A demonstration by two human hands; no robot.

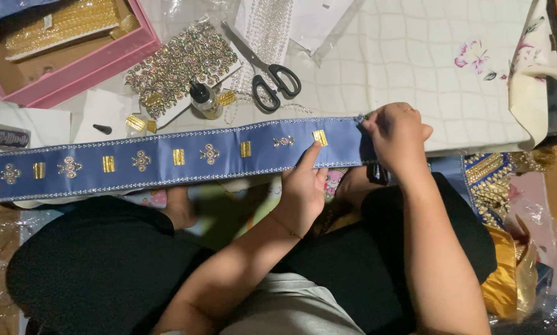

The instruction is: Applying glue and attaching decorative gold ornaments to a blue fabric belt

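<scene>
Stretching along the near edge of the white quilted mat (pixel 415 68): long blue satin band (pixel 167 158) with gold trims. Right hand (pixel 397 131) pinching the band's right end, fingers pressed together, thumb probably underneath. Left hand (pixel 303 189) pressing index fingertip beside gold rectangle (pixel 320 137), other fingers curled. Black scissors (pixel 269 74) and glue bottle (pixel 204 99) just beyond.

glossy blue satin band (pixel 167 158), shiny gold studs (pixel 320 138).

A blue band (pixel 167 158) bears gold and silver ornaments beside black scissors (pixel 272 77) and a pink box (pixel 83 68).
</scene>
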